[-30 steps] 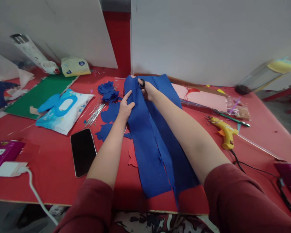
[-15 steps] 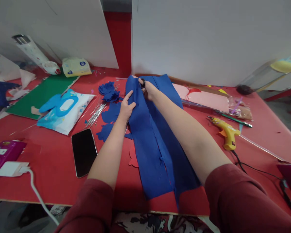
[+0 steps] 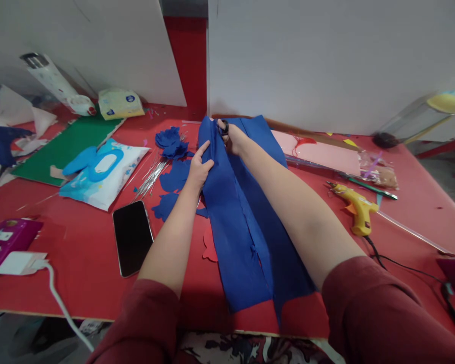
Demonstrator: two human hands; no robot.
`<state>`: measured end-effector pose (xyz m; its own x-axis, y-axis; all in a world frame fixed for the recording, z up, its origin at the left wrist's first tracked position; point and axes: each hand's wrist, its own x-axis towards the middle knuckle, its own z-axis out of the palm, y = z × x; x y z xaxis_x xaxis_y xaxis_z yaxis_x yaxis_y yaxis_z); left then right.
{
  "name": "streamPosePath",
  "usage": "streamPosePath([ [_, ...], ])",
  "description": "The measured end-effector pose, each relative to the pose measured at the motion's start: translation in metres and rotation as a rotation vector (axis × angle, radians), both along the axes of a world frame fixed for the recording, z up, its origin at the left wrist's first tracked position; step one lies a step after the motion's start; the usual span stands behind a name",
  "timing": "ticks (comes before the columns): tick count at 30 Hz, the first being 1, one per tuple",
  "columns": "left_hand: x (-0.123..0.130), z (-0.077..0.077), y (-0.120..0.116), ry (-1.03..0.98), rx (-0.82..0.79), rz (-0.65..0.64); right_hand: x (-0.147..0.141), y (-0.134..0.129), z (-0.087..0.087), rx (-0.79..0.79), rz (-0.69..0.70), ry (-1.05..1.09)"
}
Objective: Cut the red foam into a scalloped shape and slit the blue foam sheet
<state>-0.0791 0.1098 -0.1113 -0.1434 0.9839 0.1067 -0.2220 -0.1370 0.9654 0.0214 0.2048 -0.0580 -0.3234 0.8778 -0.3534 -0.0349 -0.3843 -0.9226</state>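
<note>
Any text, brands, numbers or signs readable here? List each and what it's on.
No text can be read.
Yellow pack: round blue marks, too blurred to read.
Wipes pack: small printed marks, not legible.
Left purple box: pale label patches, nothing legible.
Glue gun: dark patch on the grip, too small to read.

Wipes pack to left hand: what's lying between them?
In the head view, between the wipes pack and the left hand lie thin silvery wires, a blue flower and blue cut pieces.
</note>
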Motion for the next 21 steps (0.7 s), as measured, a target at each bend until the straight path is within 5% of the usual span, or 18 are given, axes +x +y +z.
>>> streamPosePath([
  [21,0.0007,-0.003,0.0006,-0.019,0.02,-0.005,0.0005,0.0041,0.0072,-0.118,-0.013,0.154],
])
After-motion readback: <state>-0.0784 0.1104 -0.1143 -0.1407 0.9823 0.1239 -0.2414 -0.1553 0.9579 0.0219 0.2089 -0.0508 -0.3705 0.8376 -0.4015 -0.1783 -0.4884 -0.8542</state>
